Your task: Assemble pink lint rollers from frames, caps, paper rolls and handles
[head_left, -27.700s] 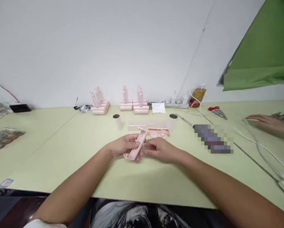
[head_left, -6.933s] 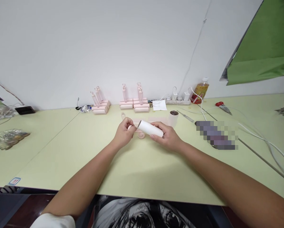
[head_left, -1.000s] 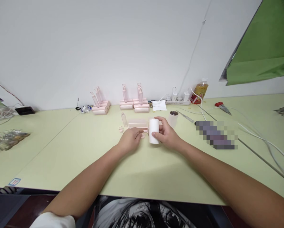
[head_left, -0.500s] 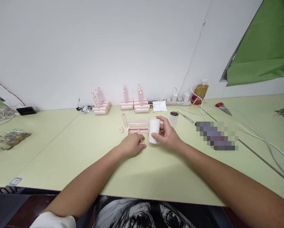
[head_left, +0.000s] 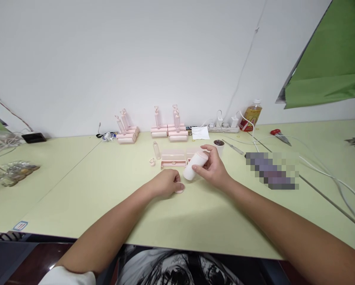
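Note:
My right hand (head_left: pixel 214 168) grips a white cylinder (head_left: pixel 193 166) with a pinkish end; it leans, its top toward the right. Fingers of my left hand (head_left: pixel 167 183) are closed on a small pale pink disc (head_left: pixel 180 187), just above or on the table; which of the two I cannot tell. Behind the hands lies an open pink case (head_left: pixel 173 163) with a clear lid, and part of a second one shows behind the cylinder. Left of the case stands a small clear tube (head_left: pixel 156 150), and beside it a pink ring-topped cap (head_left: pixel 152 162).
Along the wall stand several pink boxes (head_left: pixel 178 137) topped with tubes. A white cup-like cylinder (head_left: pixel 219 147), a screwdriver (head_left: pixel 233 147), a power strip (head_left: pixel 223 129), a drink bottle (head_left: pixel 251 115) and red-handled pliers (head_left: pixel 280 137) lie to the right, with loose white cables.
The white cylinder has tilted from upright to leaning right in my right hand. My left hand has drawn slightly nearer to me, with the pink disc now showing more.

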Action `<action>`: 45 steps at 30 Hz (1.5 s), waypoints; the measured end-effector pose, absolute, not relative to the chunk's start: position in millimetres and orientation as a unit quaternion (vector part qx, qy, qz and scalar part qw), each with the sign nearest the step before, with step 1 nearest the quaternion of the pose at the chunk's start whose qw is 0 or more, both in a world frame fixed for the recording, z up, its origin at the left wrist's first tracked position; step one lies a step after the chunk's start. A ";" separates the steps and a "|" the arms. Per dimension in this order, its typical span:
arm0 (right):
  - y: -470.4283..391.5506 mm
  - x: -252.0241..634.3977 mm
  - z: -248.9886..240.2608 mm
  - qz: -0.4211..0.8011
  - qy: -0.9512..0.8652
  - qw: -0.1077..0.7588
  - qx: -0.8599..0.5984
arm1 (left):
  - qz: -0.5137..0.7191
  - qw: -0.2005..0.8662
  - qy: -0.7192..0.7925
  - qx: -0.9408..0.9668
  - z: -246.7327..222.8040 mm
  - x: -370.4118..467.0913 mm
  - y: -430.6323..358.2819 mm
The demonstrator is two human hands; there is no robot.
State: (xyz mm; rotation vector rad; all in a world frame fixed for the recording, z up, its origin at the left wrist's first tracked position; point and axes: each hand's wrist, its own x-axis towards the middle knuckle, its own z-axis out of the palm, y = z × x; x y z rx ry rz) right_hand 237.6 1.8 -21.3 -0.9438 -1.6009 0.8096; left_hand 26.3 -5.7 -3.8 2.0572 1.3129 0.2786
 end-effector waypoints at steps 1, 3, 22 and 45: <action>1.4 238.0 -20.7 0.334 -0.674 0.526 -0.397 | 0.128 0.346 0.508 0.778 -4.5 26.7 -4.4; 0.4 238.6 -19.4 0.310 -0.688 0.514 -0.408 | 0.175 0.377 0.520 0.746 -6.0 27.6 -0.1; -3.4 232.2 -20.5 0.466 -0.667 0.493 -0.307 | 0.540 0.358 0.378 0.661 -8.5 25.8 14.6; -10.8 234.4 -9.4 0.387 -0.793 0.381 -0.277 | 0.510 0.222 0.244 0.794 -5.7 19.1 14.7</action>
